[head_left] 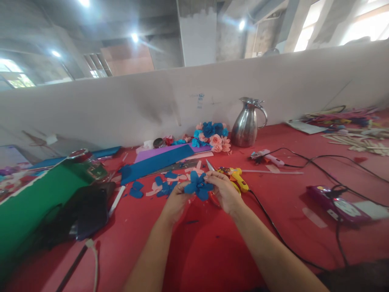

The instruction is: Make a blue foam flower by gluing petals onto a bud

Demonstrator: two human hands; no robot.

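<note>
Between my two hands a blue paper flower (199, 185) is held up over the red table, its petals spread outward. My left hand (178, 199) grips it from the left and below. The fingers of my right hand (223, 188) pinch a petal at its upper right. Behind the flower lie loose blue petals (136, 190) and pink paper pieces (155, 188). Close to my right hand are a yellow glue gun (240, 178) and scissors, whose blade (209, 165) points up past my fingers; their handles are partly hidden.
Finished blue and pink flowers (212, 136) stand beside a steel jug (246, 123) at the back. A pink glue gun (267, 157) and a purple power strip (338, 205) with cables lie to the right. On the left are a green box (39, 190), a black bag (82, 211) and a glass jar (91, 166).
</note>
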